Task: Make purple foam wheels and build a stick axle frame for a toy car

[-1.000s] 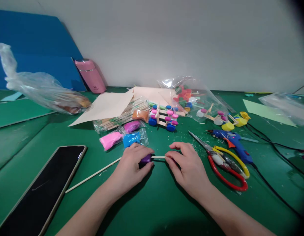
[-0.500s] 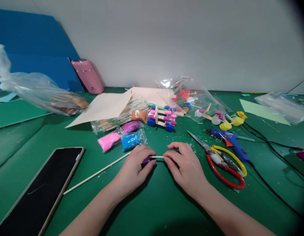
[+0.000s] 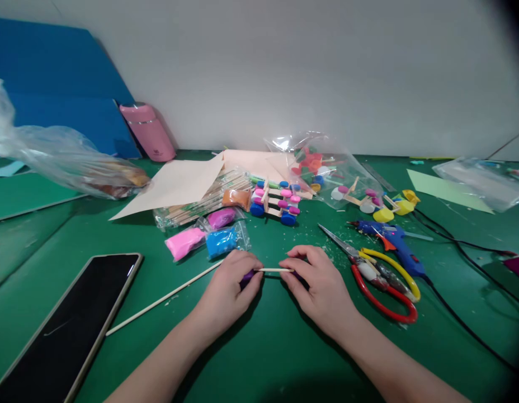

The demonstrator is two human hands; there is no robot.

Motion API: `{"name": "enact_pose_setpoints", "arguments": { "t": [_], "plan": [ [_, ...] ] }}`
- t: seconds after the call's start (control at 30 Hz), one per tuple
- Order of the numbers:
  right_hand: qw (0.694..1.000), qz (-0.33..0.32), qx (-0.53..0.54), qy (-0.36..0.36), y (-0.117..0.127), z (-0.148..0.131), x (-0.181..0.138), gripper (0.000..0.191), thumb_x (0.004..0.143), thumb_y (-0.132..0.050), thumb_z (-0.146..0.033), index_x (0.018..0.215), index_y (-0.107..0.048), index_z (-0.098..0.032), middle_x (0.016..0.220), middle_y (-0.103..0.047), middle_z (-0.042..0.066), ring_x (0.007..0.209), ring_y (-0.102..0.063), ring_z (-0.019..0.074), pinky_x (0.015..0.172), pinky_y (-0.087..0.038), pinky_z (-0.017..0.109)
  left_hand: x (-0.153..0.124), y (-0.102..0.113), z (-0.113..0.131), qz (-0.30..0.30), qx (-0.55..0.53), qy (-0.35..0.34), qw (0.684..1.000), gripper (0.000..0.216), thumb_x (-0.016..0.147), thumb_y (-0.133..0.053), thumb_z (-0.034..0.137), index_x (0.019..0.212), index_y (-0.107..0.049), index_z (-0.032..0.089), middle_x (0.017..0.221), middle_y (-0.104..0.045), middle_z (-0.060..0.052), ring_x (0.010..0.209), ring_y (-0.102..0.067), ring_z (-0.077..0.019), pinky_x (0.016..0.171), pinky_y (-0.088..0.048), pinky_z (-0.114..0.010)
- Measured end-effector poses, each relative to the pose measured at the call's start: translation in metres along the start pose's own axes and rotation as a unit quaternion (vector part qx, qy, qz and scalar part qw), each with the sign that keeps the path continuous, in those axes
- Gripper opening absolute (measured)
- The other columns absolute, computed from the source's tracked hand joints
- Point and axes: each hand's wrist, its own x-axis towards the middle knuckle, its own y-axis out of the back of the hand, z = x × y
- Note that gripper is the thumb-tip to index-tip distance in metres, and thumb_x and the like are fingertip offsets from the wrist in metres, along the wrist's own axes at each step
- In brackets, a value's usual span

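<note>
Slid slightly rightward, the thin pale stick [image 3: 274, 270] juts from a rounded purple piece [image 3: 246, 276]. The left hand [image 3: 228, 286] curls around that piece, and the right hand [image 3: 322, 286] pinches the stick.

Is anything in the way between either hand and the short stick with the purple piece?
Nothing visible. The left hand grips the purple piece on one end of the short stick, and the right hand pinches the other end. The long skewer lies left of the hands, the scissors right of them.
</note>
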Motion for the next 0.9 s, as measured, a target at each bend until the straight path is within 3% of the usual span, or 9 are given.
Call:
{"name": "enact_pose_setpoints", "arguments": {
  "t": [0.27, 0.4, 0.6, 0.9],
  "plan": [
    [0.999, -0.018, 0.028, -0.015, 0.002, 0.003, 0.0, 0.021, 0.081, -0.052, -0.02, 0.101, -0.059, -0.018, 0.098, -0.054, 0.007, 0.091, -0.05, 0.0196, 0.079, -0.041, 0.033, 0.0, -0.002, -0.001, 0.012, 0.005, 0.0, 1.0, 0.013, 0.08, -0.045, 0.015, 0.079, -0.058, 0.015, 0.077, -0.058, -0.006, 0.076, -0.051, -0.0175, 0.069, -0.043, -0.031],
    [0.998, -0.031, 0.045, -0.033, 0.006, 0.005, -0.001, 0.034, 0.078, -0.055, -0.02, 0.112, -0.05, -0.021, 0.103, -0.055, 0.006, 0.096, -0.05, 0.0206, 0.082, -0.041, 0.035, 0.0, -0.003, -0.001, 0.03, 0.015, 0.005, 0.999, 0.012, 0.08, -0.046, 0.015, 0.077, -0.058, 0.016, 0.076, -0.058, -0.006, 0.075, -0.051, -0.0178, 0.068, -0.044, -0.031],
    [0.992, -0.052, 0.088, -0.07, 0.013, 0.005, -0.001, 0.049, 0.074, -0.059, -0.019, 0.12, -0.041, -0.024, 0.097, -0.054, 0.004, 0.085, -0.054, 0.0176, 0.076, -0.045, 0.033, 0.001, -0.003, 0.001, 0.056, 0.031, 0.016, 0.998, 0.011, 0.078, -0.047, 0.015, 0.075, -0.057, 0.016, 0.073, -0.059, -0.005, 0.073, -0.052, -0.018, 0.066, -0.046, -0.032],
    [0.996, -0.05, 0.064, -0.037, 0.009, -0.002, -0.004, 0.061, 0.073, -0.061, -0.018, 0.126, -0.032, -0.025, 0.094, -0.058, 0.002, 0.083, -0.052, 0.0191, 0.073, -0.044, 0.034, 0.005, -0.008, 0.006, 0.068, 0.036, 0.016, 0.997, 0.012, 0.078, -0.047, 0.016, 0.074, -0.058, 0.016, 0.075, -0.059, -0.006, 0.074, -0.053, -0.0187, 0.067, -0.047, -0.033]
  ]
}}
